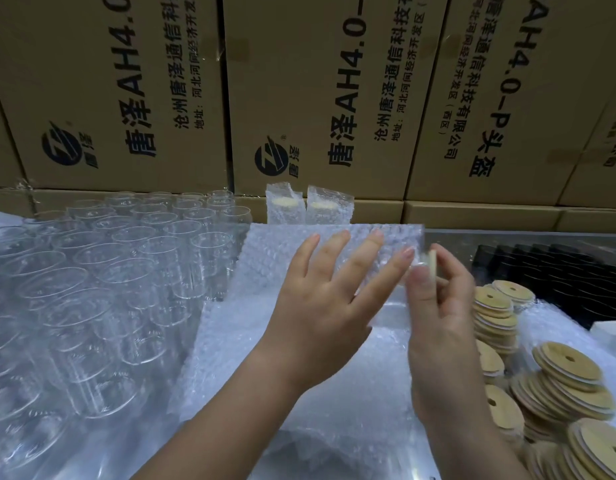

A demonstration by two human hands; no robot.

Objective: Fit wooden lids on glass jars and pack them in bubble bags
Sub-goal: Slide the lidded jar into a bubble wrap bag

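Wooden lid (432,264) pinched by right hand (438,306) | left hand (320,306) splayed against bubble bag (282,258)

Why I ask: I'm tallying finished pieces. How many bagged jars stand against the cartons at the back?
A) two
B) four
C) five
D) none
A: only two bagged jars stand there, side by side against the cardboard cartons.
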